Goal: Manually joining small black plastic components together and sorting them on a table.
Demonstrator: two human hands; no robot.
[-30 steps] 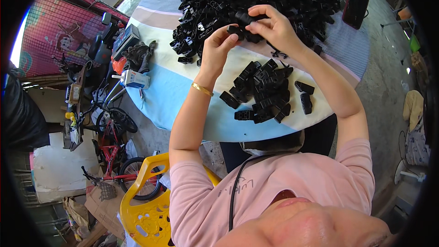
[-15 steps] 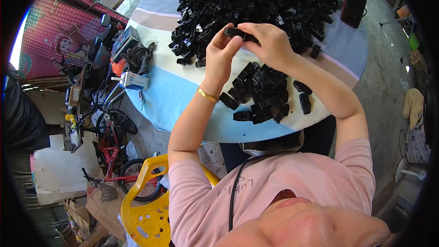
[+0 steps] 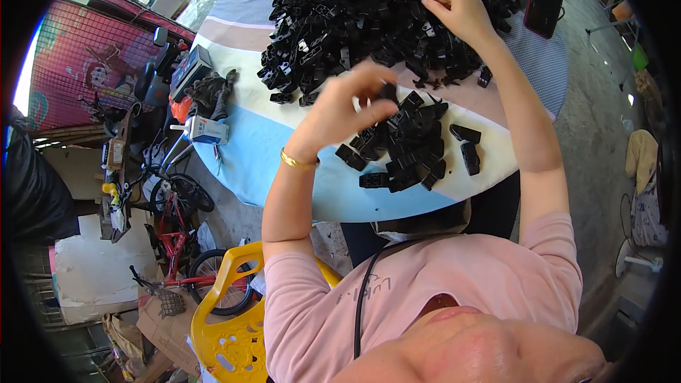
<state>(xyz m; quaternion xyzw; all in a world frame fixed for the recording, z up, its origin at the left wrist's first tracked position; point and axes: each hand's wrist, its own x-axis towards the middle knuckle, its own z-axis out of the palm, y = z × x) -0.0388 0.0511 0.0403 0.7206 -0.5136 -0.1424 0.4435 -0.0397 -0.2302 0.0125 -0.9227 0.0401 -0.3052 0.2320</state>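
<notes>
My left hand [image 3: 344,108], slightly blurred, is over the near edge of the small pile, a small black plastic part [image 3: 388,91] between its thumb and fingers. That small pile of similar black plastic parts [image 3: 410,143] lies on the cloth in front of me. Farther off, my right hand [image 3: 461,14] hangs over the big heap of black plastic parts [image 3: 347,18]. Its thumb and fingers are pinched together, and whatever they may hold cannot be made out. Two loose parts [image 3: 469,158] lie just right of the small pile.
The round table wears a striped cloth [image 3: 266,152]. At its left edge are a small white-and-blue box [image 3: 208,130], dark gloves [image 3: 213,92] and another box [image 3: 191,71]. A phone [image 3: 545,3] stands upright at the far right. A yellow chair [image 3: 230,340] is beside me.
My hands have parted. The left came down toward the small pile with a black part, while the right moved up and right over the big heap.
</notes>
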